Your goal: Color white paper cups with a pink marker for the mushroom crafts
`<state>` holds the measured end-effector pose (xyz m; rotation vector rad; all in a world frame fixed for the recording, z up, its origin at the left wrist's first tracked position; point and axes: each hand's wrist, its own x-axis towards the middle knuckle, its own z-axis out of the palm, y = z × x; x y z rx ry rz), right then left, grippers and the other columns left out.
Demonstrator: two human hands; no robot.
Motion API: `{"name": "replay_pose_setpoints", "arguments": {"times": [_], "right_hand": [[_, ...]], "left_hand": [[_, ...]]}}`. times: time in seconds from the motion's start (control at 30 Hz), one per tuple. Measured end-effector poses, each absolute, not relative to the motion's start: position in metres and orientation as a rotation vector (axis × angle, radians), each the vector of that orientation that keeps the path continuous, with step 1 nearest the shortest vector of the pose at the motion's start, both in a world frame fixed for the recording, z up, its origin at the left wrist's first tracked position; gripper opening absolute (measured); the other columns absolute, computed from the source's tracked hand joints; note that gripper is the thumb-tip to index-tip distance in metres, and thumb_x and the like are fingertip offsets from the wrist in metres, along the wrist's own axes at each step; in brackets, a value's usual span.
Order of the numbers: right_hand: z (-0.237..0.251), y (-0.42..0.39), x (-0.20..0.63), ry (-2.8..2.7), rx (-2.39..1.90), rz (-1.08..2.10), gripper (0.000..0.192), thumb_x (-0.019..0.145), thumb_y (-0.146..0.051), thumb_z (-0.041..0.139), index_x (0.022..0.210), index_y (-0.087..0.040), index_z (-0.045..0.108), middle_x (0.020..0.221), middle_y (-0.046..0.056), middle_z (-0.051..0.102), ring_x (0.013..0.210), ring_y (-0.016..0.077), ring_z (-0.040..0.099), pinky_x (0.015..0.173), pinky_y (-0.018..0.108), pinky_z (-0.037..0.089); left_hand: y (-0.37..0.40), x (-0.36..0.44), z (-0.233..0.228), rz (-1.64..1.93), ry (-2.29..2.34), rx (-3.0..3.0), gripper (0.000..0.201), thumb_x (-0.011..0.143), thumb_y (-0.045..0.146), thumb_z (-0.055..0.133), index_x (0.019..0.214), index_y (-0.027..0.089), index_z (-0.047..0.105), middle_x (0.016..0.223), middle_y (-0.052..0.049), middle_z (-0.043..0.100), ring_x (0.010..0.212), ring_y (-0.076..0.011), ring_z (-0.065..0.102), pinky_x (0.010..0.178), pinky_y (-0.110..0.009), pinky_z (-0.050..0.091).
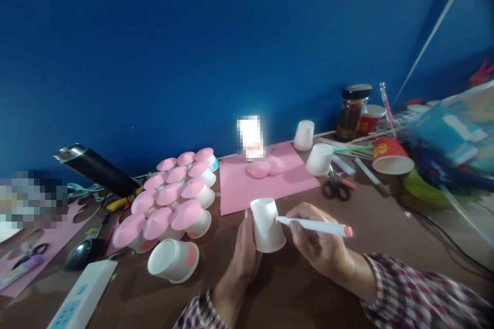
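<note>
A white paper cup (pixel 266 226) stands upside down, wide rim downward, in front of me. My left hand (pixel 245 247) holds it from the left side, some of its fingers hidden behind the cup. In my right hand (pixel 322 247) is a white marker (pixel 316 225) with a pinkish-orange end, pinched between thumb and fingers. Its tip points left and meets the right part of the cup's wall, where faint pink marks show. Left of my hands, another white paper cup (pixel 173 260) with an orange-pink patch stands upside down, tilted in view.
Several cups topped with pink paper cones (pixel 158 193) stand at left. Behind my hands lies a pink sheet (pixel 235 185) with two pink pieces. Scissors (pixel 335 189), a jar (pixel 351 113) and a red cup (pixel 391 154) are at right; a power strip (pixel 83 293) is at left.
</note>
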<state>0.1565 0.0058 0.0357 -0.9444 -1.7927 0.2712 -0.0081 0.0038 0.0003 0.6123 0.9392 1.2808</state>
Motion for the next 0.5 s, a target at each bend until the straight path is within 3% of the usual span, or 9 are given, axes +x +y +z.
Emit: {"name": "replay_pose_setpoints", "arguments": {"times": [0.17, 0.5], "right_hand": [[0.031, 0.008, 0.157, -1.719, -0.991, 0.327, 0.009, 0.090, -0.018, 0.052, 0.085, -0.019, 0.059, 0.070, 0.002, 0.063, 0.060, 0.0153, 0.061, 0.057, 0.026, 0.049], [0.027, 0.007, 0.157, -1.706, -1.017, 0.359, 0.007, 0.091, -0.020, 0.052, 0.086, -0.020, 0.058, 0.071, 0.000, 0.063, 0.061, 0.0150, 0.062, 0.058, 0.025, 0.048]], "left_hand": [[0.006, -0.003, 0.005, 1.270, 0.876, 0.540, 0.041, 0.088, 0.053, 0.056, 0.089, 0.014, 0.069, 0.078, -0.003, 0.066, 0.075, -0.0150, 0.057, 0.084, -0.031, 0.047], [0.004, -0.003, 0.017, 1.164, 0.787, 0.356, 0.041, 0.083, 0.051, 0.065, 0.089, 0.011, 0.072, 0.080, -0.007, 0.068, 0.079, -0.0174, 0.060, 0.082, -0.029, 0.051]]}}
